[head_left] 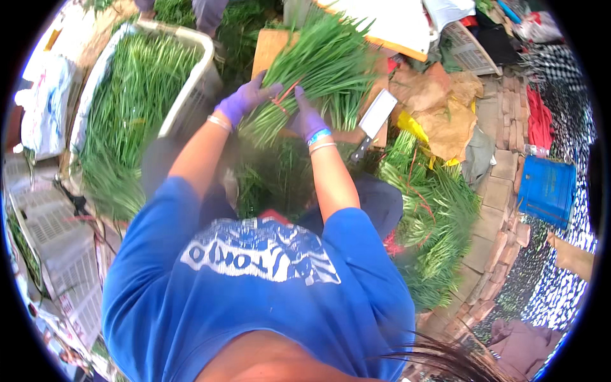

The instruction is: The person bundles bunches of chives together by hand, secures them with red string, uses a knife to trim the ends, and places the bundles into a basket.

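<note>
While both gloved hands sit on the bundle of green chives (318, 70), the grip looks split. The left hand (245, 99) has its purple-gloved fingers curled around the stem end from the outer side, clamped on the bunch. The right hand (307, 118) presses in from the opposite side, fingers together and closed on the same stems. A red band (287, 92) runs between the two sets of fingertips, right at the waist of the bunch, probably there to keep the stems tight. The leafy tips fan away beyond the fingers, over the wooden board (268, 51). A cleaver (375, 118) lies just past the right fingers, blade flat, handle toward the body, near but untouched. A white crate of loose greens (137, 95) sits well outside the left fingers. More bundled greens (433, 216) pile up behind the right wrist, on the ground side. A blue box (547, 191) is far off to the right.
</note>
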